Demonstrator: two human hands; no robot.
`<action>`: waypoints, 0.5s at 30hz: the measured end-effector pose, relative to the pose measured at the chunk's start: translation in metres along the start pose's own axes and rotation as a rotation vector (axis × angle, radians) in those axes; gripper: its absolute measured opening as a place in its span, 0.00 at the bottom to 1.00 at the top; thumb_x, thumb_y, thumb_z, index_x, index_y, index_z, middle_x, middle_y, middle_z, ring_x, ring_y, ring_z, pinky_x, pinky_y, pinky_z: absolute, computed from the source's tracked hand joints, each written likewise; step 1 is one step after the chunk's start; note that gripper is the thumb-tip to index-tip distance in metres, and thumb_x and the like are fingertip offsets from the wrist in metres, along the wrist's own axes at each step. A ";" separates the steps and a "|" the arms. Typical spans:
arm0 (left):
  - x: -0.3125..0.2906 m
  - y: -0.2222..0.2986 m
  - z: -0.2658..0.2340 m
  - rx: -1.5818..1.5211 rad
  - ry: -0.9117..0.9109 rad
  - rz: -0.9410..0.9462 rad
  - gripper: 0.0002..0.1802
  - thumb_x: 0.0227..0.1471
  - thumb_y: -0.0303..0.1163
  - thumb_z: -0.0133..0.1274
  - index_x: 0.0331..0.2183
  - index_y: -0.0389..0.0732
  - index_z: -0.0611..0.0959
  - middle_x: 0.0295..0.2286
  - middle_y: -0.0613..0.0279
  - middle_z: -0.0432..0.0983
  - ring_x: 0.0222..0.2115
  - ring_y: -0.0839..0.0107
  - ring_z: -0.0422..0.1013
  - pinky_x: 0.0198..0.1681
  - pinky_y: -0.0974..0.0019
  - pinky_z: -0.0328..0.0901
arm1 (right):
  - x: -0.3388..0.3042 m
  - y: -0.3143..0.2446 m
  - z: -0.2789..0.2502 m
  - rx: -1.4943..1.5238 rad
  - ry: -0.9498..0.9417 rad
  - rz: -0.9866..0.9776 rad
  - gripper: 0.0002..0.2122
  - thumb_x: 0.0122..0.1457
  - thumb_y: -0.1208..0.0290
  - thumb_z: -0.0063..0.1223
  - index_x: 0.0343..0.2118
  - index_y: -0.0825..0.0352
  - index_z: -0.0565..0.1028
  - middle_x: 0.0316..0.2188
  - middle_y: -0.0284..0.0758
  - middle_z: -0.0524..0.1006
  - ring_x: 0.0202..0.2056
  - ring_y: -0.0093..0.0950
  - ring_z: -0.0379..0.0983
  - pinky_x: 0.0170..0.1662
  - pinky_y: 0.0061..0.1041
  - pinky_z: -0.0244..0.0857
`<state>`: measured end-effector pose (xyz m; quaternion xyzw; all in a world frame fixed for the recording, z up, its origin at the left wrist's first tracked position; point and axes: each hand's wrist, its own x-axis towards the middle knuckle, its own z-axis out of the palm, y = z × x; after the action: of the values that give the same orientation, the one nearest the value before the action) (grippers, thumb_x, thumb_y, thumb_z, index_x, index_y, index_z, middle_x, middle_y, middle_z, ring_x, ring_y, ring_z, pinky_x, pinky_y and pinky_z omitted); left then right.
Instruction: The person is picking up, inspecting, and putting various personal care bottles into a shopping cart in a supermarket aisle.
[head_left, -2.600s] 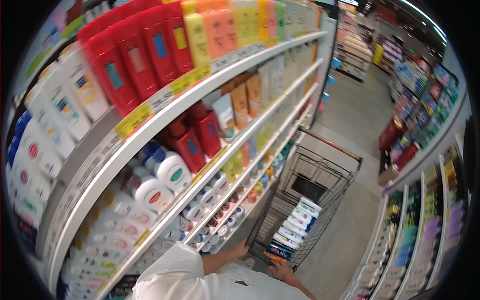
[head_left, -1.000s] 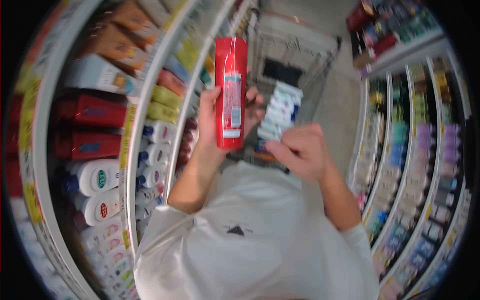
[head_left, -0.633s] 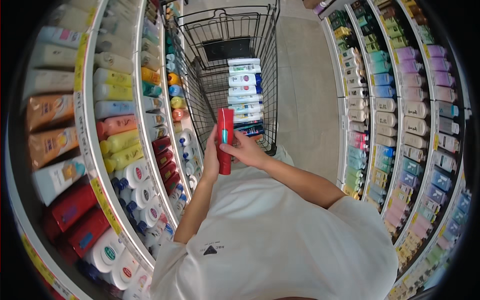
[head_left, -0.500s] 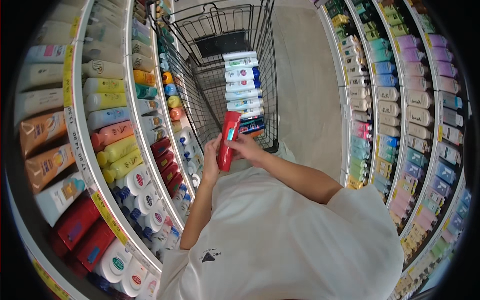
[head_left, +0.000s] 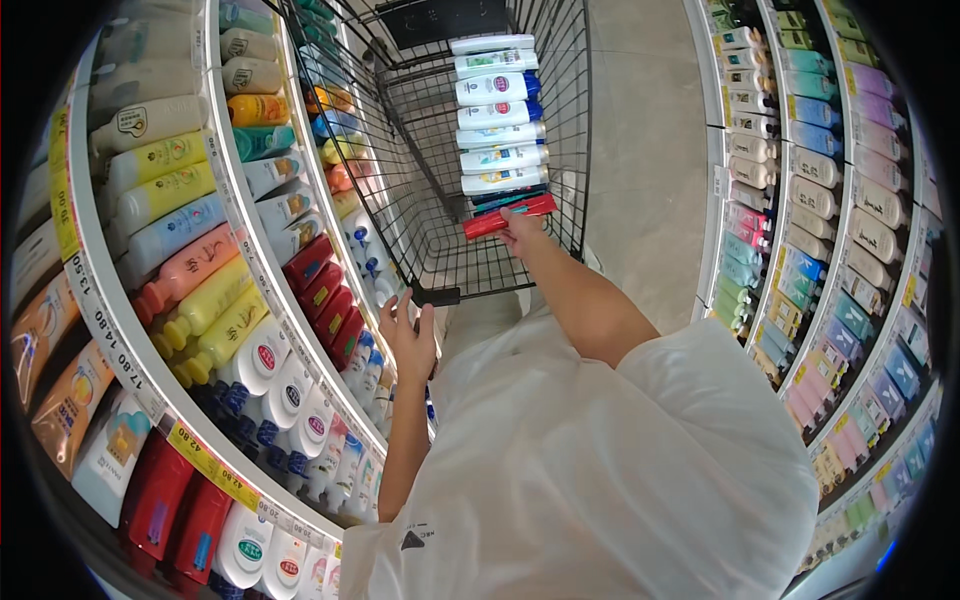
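My right hand (head_left: 522, 232) reaches into the black wire shopping cart (head_left: 588, 130) and grips a red bottle (head_left: 484, 223) that lies crosswise. The bottle is at the near end of a row of bottles; whether it rests on anything is hidden. Just beyond it, dark bottles with teal parts (head_left: 508, 194) show only in part. Farther along the row lie several white bottles (head_left: 497, 88), some with blue caps. Outside the cart's near left corner, my left hand (head_left: 410, 335) is open, its fingers apart and nothing in it.
Shelves packed with bottles line both sides, with white shelf edges (head_left: 130, 365) close to my left arm. On the left shelves are red bottles (head_left: 325, 300), yellow bottles (head_left: 228, 325) and white bottles (head_left: 285, 385). Pale floor (head_left: 655, 150) runs between the cart and the right shelves.
The red bottle, upright between both hands before, has been turned crosswise and carried into the cart by my right hand. My left hand has let go and dropped back towards me.
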<state>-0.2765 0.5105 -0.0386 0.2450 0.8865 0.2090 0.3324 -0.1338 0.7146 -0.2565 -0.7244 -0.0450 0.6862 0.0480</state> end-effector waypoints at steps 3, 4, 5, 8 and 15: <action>0.000 -0.003 0.004 -0.008 -0.019 0.008 0.26 0.59 0.40 0.57 0.56 0.42 0.77 0.57 0.41 0.62 0.58 0.47 0.56 0.63 0.51 0.52 | 0.024 0.005 0.005 0.039 0.105 -0.009 0.12 0.61 0.68 0.62 0.45 0.59 0.72 0.39 0.33 0.78 0.35 0.29 0.78 0.40 0.31 0.78; -0.001 -0.004 0.004 -0.001 -0.024 0.005 0.26 0.59 0.40 0.57 0.56 0.42 0.77 0.57 0.41 0.62 0.58 0.47 0.56 0.63 0.51 0.52 | 0.034 0.004 0.006 0.102 0.108 -0.033 0.14 0.61 0.67 0.63 0.45 0.60 0.72 0.39 0.34 0.78 0.36 0.30 0.78 0.41 0.32 0.78; -0.001 -0.004 0.004 0.006 -0.031 0.001 0.25 0.59 0.40 0.56 0.56 0.42 0.77 0.57 0.41 0.62 0.58 0.47 0.56 0.63 0.51 0.51 | 0.042 0.004 0.005 0.165 0.112 -0.058 0.15 0.60 0.67 0.64 0.46 0.62 0.72 0.39 0.35 0.78 0.37 0.31 0.78 0.42 0.33 0.79; -0.008 -0.012 0.001 0.041 -0.009 -0.027 0.24 0.60 0.40 0.55 0.56 0.42 0.77 0.56 0.41 0.64 0.57 0.47 0.57 0.63 0.51 0.51 | 0.039 -0.007 0.009 0.131 0.064 0.006 0.18 0.59 0.66 0.66 0.47 0.66 0.71 0.39 0.37 0.78 0.38 0.33 0.78 0.44 0.34 0.79; -0.016 -0.018 -0.002 -0.048 -0.046 -0.105 0.23 0.61 0.39 0.53 0.55 0.41 0.77 0.52 0.45 0.69 0.55 0.50 0.61 0.62 0.54 0.53 | 0.011 -0.013 0.000 -0.135 0.092 0.065 0.21 0.58 0.63 0.67 0.49 0.65 0.71 0.40 0.37 0.78 0.40 0.36 0.77 0.46 0.39 0.77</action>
<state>-0.2729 0.4871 -0.0387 0.1948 0.8850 0.2070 0.3689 -0.1336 0.7295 -0.2659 -0.7579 -0.0654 0.6487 -0.0212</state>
